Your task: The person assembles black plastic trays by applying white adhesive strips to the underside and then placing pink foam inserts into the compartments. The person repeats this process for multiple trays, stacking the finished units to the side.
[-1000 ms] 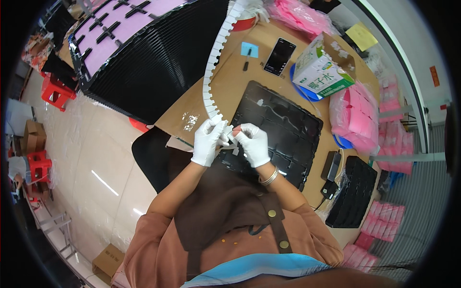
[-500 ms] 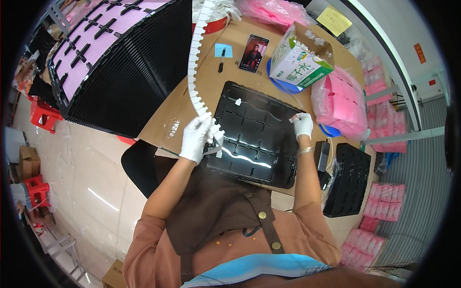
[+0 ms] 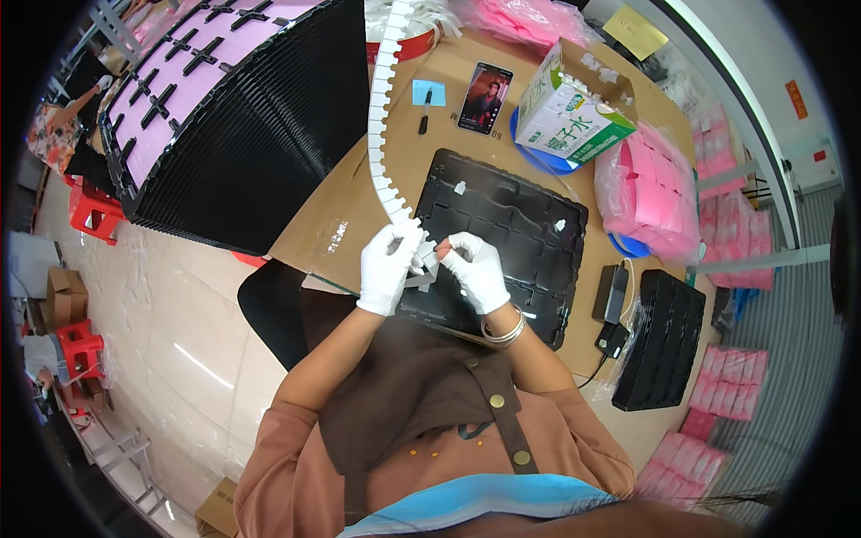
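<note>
A long strip of white tabs (image 3: 379, 117), notched along one edge, comes down the table into my gloved left hand (image 3: 387, 269), which pinches it near its end. Beyond those fingers a pale backing tail (image 3: 421, 280) curls down. My right hand (image 3: 478, 273), also in a white glove, is closed with its fingertips at the strip's end; whether a tab is between them is hard to make out. Under both hands lies a black plastic tray (image 3: 502, 220) with moulded compartments. One white tab (image 3: 461, 187) rests in its far left part, another tab (image 3: 560, 225) near its right side.
A phone (image 3: 485, 97), a pen (image 3: 425, 117) on a blue note and an open carton (image 3: 574, 108) stand farther back. Pink bagged packs (image 3: 647, 193) are at the right. Stacked black trays (image 3: 260, 125) rise at the left. A power adapter (image 3: 612, 294) lies by the right edge.
My right hand has come left from the tray's right side to the strip's end. A white tab now lies where it was. My left hand still holds the strip.
</note>
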A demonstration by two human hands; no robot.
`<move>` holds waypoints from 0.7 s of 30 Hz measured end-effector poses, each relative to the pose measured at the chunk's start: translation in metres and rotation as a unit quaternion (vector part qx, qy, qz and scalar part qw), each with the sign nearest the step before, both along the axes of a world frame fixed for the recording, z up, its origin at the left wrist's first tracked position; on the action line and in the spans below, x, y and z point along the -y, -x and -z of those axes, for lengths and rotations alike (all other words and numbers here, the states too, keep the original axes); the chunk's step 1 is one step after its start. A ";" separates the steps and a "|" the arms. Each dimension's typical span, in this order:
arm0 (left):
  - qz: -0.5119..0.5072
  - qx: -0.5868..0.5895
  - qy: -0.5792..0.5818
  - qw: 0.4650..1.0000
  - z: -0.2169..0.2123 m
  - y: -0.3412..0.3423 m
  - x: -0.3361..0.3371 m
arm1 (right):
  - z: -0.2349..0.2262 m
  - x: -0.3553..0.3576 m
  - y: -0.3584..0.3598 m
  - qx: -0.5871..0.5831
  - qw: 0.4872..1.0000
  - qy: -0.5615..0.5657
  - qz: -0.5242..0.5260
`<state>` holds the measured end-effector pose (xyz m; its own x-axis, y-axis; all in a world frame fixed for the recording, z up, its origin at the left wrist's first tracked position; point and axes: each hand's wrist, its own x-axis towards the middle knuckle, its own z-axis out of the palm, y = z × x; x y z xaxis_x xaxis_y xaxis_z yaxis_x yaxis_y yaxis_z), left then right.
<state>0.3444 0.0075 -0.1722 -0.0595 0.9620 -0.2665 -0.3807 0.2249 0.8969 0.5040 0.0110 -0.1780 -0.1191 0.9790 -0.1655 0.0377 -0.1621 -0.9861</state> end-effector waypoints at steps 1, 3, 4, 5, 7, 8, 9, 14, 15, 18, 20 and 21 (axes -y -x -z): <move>-0.003 -0.005 -0.002 1.000 0.000 0.000 0.001 | 0.000 0.002 0.002 -0.004 1.000 -0.005 0.006; -0.009 -0.016 -0.006 1.000 0.001 0.000 0.003 | -0.002 0.004 0.004 0.009 1.000 -0.008 -0.012; -0.014 -0.014 -0.006 1.000 0.003 -0.001 0.003 | -0.003 0.004 0.003 0.017 1.000 -0.010 -0.020; -0.018 -0.012 -0.005 1.000 0.007 -0.002 0.002 | -0.003 0.005 0.003 0.037 0.998 -0.050 -0.014; -0.021 -0.012 -0.001 1.000 0.009 -0.004 0.001 | -0.002 0.006 0.006 0.077 0.989 -0.126 -0.001; -0.020 -0.014 0.002 1.000 0.007 -0.005 0.001 | -0.001 0.006 0.006 0.111 0.982 -0.151 0.001; -0.018 -0.016 0.006 1.000 0.006 -0.006 0.001 | -0.002 0.007 0.007 0.145 0.974 -0.175 0.003; -0.058 0.022 -0.028 0.998 0.014 -0.013 -0.004 | -0.022 0.024 0.000 0.126 0.951 -0.269 0.089; -0.050 -0.031 -0.002 0.998 0.009 -0.006 -0.005 | -0.029 0.027 -0.017 0.179 0.928 -0.314 0.093; -0.048 -0.074 -0.024 0.996 0.011 0.025 -0.005 | -0.036 0.045 -0.097 0.308 0.896 -0.290 0.134; -0.031 -0.084 0.013 0.996 0.004 0.042 -0.002 | -0.001 0.071 -0.157 0.311 0.934 -0.072 0.163; 0.006 -0.102 0.016 0.995 0.008 0.050 -0.003 | 0.011 0.083 -0.174 0.382 0.915 -0.033 0.124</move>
